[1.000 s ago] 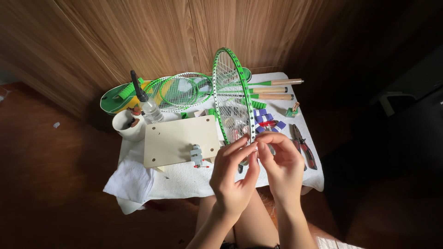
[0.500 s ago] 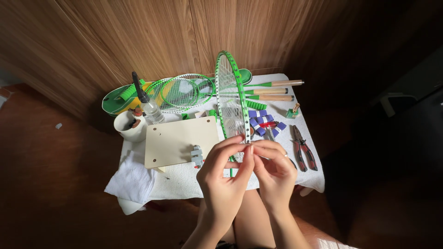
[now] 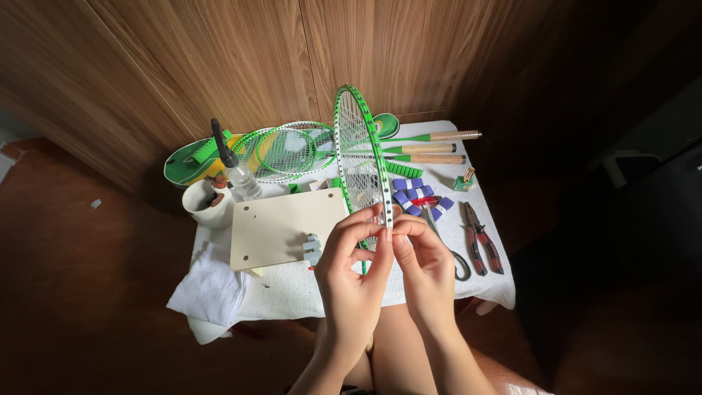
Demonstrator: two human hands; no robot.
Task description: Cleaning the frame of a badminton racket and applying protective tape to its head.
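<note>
A green and white badminton racket (image 3: 360, 146) stands on edge above a small table, its strung head turned edge-on to me. My left hand (image 3: 354, 274) pinches the near rim of the frame with thumb and fingers. My right hand (image 3: 424, 263) grips the same rim just to the right, fingertips touching the left hand's. Below the hands my bare knees show.
The table wears a white cloth (image 3: 292, 281). On it lie a cream board (image 3: 281, 227) with a small metal clamp (image 3: 312, 249), a white cup (image 3: 205, 205), a clear squeeze bottle (image 3: 235, 172), more green rackets (image 3: 289, 150), purple grip rolls (image 3: 417, 194), scissors (image 3: 447, 245) and pliers (image 3: 481, 238). Wooden wall panels stand behind.
Both hands have risen slightly along the rim and closed together; the racket stands a little more upright. The view has shifted slightly.
</note>
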